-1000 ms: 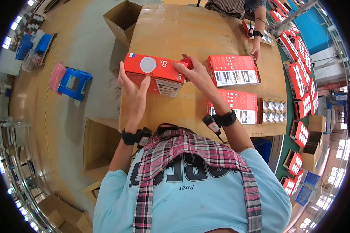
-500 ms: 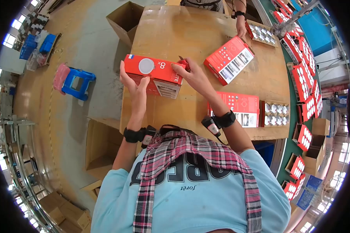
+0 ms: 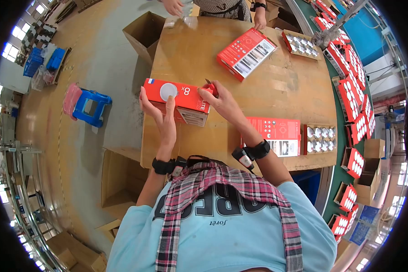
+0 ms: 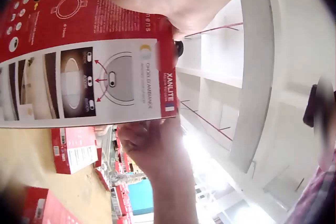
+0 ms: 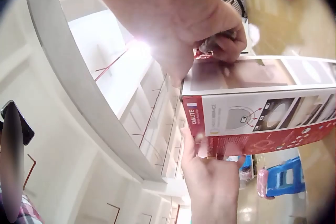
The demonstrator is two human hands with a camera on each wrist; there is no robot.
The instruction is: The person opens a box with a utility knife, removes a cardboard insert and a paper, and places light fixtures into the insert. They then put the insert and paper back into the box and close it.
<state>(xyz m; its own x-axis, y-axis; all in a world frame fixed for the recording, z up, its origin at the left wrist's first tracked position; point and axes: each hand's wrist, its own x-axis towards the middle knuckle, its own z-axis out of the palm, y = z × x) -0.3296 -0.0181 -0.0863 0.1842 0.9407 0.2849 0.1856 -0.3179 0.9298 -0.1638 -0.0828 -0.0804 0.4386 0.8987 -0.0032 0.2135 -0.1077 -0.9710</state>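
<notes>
A red carton [image 3: 188, 94] printed with a white round lamp and "8x" is held over the near left part of the table. My left hand [image 3: 164, 126] grips its left end, with the thumb on the printed circle and fingers round the far edge. At the carton's right end, my right hand [image 3: 224, 103] curls round a small red-handled tool [image 3: 212, 89] with a dark pointed tip, the thumb by the top edge. The left wrist view shows the carton's photo panel [image 4: 113, 85] marked XANLITE. Much of the tool is hidden in the palm.
Another red carton [image 3: 271, 129] lies right of my forearm beside a tray of round lamps [image 3: 320, 139]. Across the table [image 3: 299, 90], a person's hand [image 3: 260, 21] touches a tilted carton [image 3: 246, 53]; another lamp tray [image 3: 301, 44] is nearby. An open cardboard box [image 3: 144, 36] stands at the far left edge.
The other person's carton has moved away from me to the far side and turned. My left thumb has shifted onto the printed circle; both hands keep their holds.
</notes>
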